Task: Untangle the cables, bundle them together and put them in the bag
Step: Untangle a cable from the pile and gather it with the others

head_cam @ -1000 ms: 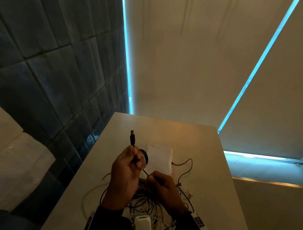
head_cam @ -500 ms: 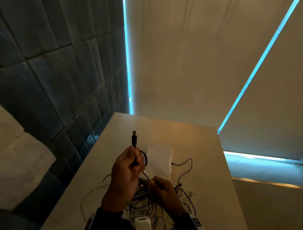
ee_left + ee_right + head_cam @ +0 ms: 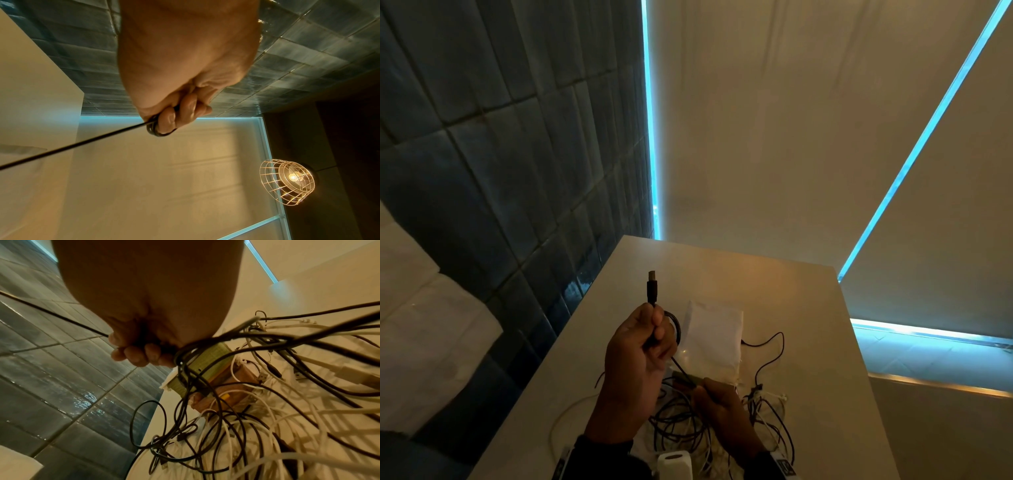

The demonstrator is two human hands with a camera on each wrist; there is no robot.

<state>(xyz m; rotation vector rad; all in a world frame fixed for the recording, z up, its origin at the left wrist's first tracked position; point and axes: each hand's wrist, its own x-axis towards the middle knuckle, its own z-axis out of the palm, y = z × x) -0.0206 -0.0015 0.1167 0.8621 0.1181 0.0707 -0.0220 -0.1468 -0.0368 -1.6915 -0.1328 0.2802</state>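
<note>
My left hand [image 3: 640, 346] gripped the black cable [image 3: 652, 291], small coil wrapped round the fingers [image 3: 167, 119], USB plug pointing up at 12. Right hand [image 3: 719, 404] at 4 o'clock from it pinched the same cable, taut between both. Tangle of cables [image 3: 688, 421] under the hands on the table [image 3: 808, 342]; white bag [image 3: 714, 339] flat at 1 o'clock

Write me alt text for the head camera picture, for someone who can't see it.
A person's left hand holds up a black cable coiled around its fingers, plug pointing up, while the right hand grips the same cable lower down. Tangled black and white cables lie on the pale table beside a white bag.
</note>
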